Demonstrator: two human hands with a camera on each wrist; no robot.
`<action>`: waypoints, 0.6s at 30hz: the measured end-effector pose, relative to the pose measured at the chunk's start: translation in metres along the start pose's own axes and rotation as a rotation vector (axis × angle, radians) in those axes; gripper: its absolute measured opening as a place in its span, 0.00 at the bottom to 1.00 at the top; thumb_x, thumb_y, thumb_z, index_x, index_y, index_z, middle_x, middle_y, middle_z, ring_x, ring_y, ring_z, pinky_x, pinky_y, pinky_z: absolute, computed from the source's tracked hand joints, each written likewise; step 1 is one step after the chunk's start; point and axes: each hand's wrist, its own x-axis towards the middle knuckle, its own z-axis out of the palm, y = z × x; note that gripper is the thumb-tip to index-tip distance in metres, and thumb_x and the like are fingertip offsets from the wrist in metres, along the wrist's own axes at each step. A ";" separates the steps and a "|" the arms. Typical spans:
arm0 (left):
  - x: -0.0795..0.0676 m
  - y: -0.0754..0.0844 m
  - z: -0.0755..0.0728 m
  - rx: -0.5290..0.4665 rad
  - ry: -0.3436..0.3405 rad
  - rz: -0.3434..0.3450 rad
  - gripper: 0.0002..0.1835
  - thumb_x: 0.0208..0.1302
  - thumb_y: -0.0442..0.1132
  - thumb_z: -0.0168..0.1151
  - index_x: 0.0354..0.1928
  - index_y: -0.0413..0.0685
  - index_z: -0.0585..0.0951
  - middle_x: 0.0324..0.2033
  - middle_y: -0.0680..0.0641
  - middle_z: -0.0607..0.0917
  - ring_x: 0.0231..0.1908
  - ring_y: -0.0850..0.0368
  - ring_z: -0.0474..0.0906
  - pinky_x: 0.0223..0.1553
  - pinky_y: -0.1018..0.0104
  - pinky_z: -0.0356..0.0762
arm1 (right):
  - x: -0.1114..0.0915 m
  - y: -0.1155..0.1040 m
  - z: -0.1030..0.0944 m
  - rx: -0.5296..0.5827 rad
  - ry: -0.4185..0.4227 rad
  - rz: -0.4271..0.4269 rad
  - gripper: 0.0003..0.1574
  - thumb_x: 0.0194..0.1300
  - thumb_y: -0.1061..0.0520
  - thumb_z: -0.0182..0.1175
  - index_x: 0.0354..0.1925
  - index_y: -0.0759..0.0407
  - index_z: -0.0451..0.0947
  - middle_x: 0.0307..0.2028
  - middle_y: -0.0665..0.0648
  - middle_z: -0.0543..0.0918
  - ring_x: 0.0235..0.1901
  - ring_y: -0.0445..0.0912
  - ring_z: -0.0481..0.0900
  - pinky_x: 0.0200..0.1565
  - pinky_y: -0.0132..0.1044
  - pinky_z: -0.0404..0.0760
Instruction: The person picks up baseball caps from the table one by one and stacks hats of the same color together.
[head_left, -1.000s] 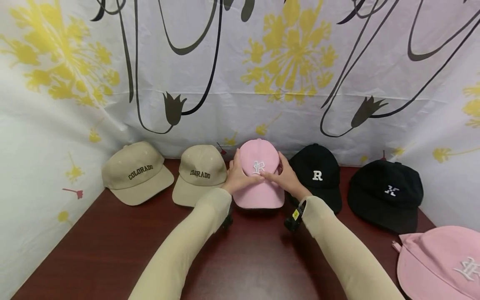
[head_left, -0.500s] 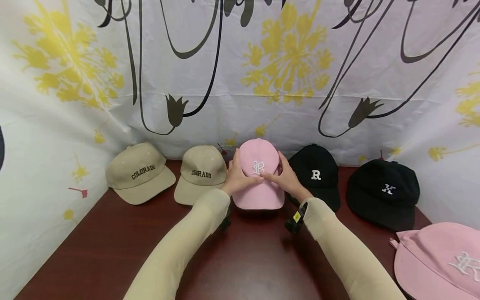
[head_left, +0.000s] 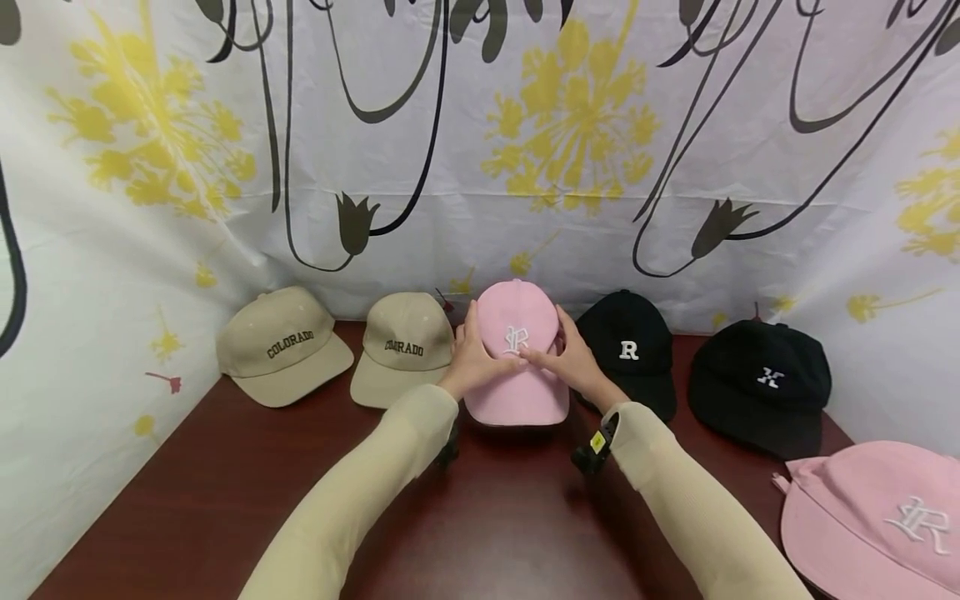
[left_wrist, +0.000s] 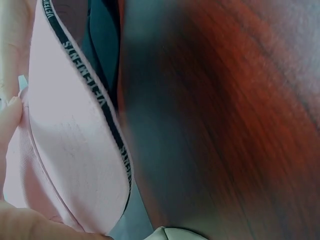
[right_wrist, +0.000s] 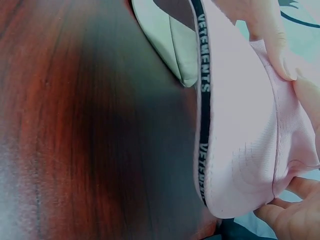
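The pink cap (head_left: 517,304) stands in the back row of the surface (head_left: 517,533), between a beige cap (head_left: 408,317) and a black cap (head_left: 622,321) marked R; the left hand (head_left: 477,354) and right hand (head_left: 572,357) grip its crown, fingers curled round the sides. The step looks like straightening it there, so the next move probably calls for an even, gentle release. Beyond the dark reddish wood hang white cloth walls (head_left: 472,200) printed with yellow flowers.
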 end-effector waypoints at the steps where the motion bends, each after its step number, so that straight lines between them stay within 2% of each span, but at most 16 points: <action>1: -0.001 0.000 0.000 0.000 0.002 0.003 0.68 0.38 0.53 0.77 0.73 0.54 0.37 0.65 0.36 0.57 0.64 0.42 0.52 0.63 0.50 0.50 | -0.001 0.000 0.000 0.004 0.001 -0.004 0.64 0.53 0.47 0.69 0.73 0.54 0.38 0.70 0.60 0.50 0.67 0.51 0.53 0.64 0.44 0.55; 8: -0.010 0.001 0.001 -0.002 0.014 0.021 0.68 0.37 0.51 0.77 0.73 0.54 0.38 0.64 0.36 0.58 0.63 0.42 0.54 0.62 0.51 0.54 | -0.011 -0.002 0.001 0.031 0.016 -0.017 0.63 0.52 0.50 0.70 0.73 0.53 0.39 0.69 0.61 0.54 0.66 0.51 0.56 0.64 0.46 0.55; 12: -0.015 0.003 0.001 -0.016 0.013 0.039 0.68 0.37 0.51 0.77 0.73 0.54 0.38 0.64 0.37 0.58 0.62 0.43 0.55 0.61 0.51 0.55 | -0.017 -0.005 0.002 0.042 0.032 -0.026 0.63 0.52 0.51 0.70 0.73 0.57 0.40 0.68 0.62 0.55 0.65 0.52 0.58 0.63 0.47 0.57; 18: -0.024 0.002 0.001 -0.016 0.014 0.042 0.68 0.36 0.51 0.78 0.73 0.54 0.38 0.63 0.38 0.60 0.62 0.44 0.56 0.61 0.51 0.56 | -0.029 -0.010 0.003 0.036 0.034 -0.020 0.63 0.53 0.53 0.69 0.72 0.61 0.38 0.68 0.66 0.54 0.65 0.55 0.56 0.63 0.49 0.56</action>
